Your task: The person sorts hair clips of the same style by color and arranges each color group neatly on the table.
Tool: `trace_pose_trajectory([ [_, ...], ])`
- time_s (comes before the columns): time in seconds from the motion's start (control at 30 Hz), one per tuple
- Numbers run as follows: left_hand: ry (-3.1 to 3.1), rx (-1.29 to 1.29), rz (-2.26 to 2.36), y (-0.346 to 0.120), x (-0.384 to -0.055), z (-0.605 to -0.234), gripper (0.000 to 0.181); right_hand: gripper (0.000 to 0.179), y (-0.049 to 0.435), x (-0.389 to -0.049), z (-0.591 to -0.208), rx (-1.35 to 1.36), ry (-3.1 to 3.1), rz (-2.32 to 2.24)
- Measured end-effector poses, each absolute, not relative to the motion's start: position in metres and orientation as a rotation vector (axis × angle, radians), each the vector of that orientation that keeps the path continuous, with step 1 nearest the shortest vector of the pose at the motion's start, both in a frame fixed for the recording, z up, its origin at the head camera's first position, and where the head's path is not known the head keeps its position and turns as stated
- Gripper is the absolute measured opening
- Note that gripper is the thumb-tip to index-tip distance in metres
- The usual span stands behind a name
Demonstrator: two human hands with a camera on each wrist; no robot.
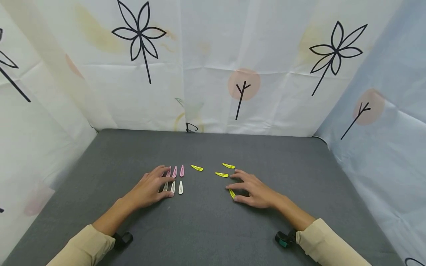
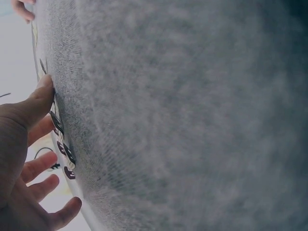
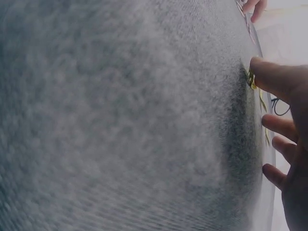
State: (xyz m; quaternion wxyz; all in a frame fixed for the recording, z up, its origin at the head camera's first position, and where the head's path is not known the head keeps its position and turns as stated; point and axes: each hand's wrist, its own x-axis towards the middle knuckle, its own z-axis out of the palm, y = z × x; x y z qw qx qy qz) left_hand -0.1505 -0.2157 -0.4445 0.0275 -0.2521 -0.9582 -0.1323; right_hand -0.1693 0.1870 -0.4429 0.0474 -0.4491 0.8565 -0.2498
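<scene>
Snap hair clips lie on the grey table in two short rows: pink hair clips (image 1: 182, 171) at the back and white hair clips (image 1: 181, 187) in front. My left hand (image 1: 154, 186) is over the left part of both rows, fingers spread and partly covering them. Its thumb and index fingertip lie near the ends of one white clip. On the right, my right hand (image 1: 254, 190) pinches a yellow hair clip (image 1: 232, 193) between thumb and index finger, close to the tabletop. In the right wrist view the thumb meets this yellow clip (image 3: 251, 79); the index finger is hidden.
Three more yellow clips lie loose behind: one yellow clip (image 1: 197, 168) right of the pink row, two others (image 1: 221, 174) beside my right fingers. Patterned white cloth (image 1: 213, 99) stands around the back and sides of the grey table (image 1: 199, 229).
</scene>
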Motion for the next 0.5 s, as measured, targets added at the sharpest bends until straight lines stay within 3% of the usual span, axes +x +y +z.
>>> trace_pose_trajectory([
  [0.5, -2.948, -0.818, -0.373, -0.2141, -0.1518, -0.4408, 0.052, 0.041, 0.1886, -0.1710, -0.4442, -1.274, 2.693, -0.737],
])
